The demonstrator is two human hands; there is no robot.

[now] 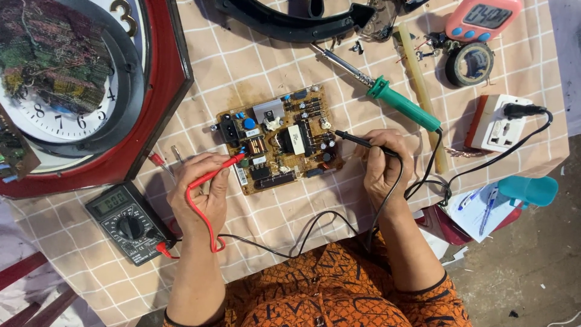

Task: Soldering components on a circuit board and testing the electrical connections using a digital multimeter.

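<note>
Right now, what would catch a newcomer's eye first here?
Mid-table, the brown circuit board, with the left hand pressing a red probe at its left edge and the right hand touching a black probe to its right side. Top left, a big red-framed wall clock; a multimeter sits lower left.

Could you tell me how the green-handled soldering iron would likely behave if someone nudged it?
The soldering iron has a round handle and lies loose on the cloth, so it would probably roll. Its black cord would likely tug it back. It looks stiff, and handle-heavy.
</note>
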